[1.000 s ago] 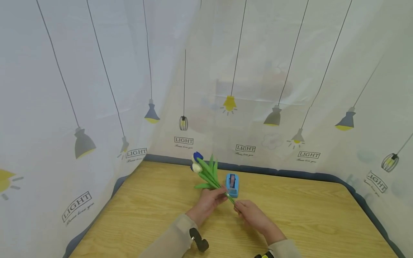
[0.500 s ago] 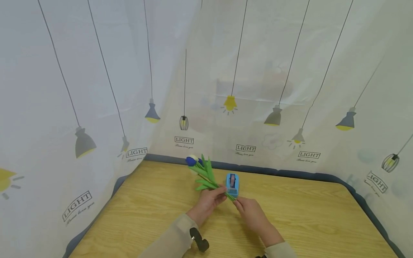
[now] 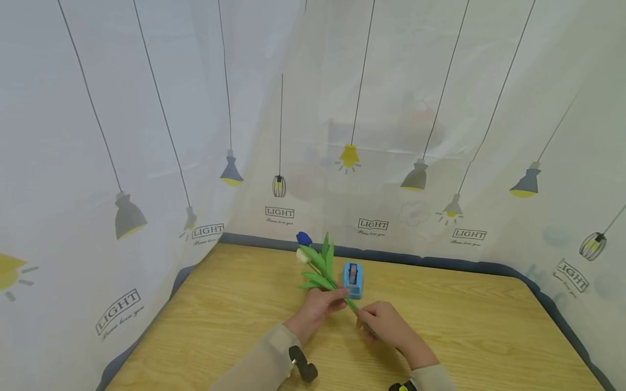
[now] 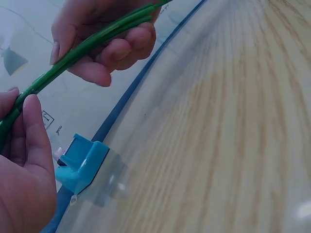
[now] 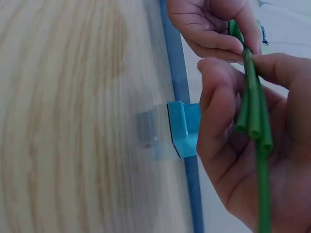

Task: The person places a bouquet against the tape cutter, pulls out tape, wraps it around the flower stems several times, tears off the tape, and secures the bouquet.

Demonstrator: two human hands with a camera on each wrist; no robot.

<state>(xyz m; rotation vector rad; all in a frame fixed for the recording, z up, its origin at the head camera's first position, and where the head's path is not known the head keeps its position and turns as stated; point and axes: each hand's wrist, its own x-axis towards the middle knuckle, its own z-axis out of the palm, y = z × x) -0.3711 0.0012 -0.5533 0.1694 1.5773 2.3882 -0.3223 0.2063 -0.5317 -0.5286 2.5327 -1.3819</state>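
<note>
Head view, left hand [image 3: 318, 308] pinching green-stemmed blue and white tulips [image 3: 315, 260], right hand [image 3: 386, 325] pinching their lower stems [image 3: 351, 305], blooms [image 3: 304, 238] toward far edge of wooden table [image 3: 479, 326], light-blue plastic tape dispenser [image 3: 352, 285] near that edge

Green stems [image 4: 80, 52] are pinched by the left hand [image 4: 29, 177] at the lower left and held farther up by the right hand [image 4: 116, 51]. Below, a blue tape dispenser [image 4: 82, 165] is seen near the blue edging [image 4: 118, 107] of the wood-grained desk [image 4: 218, 136].
</note>
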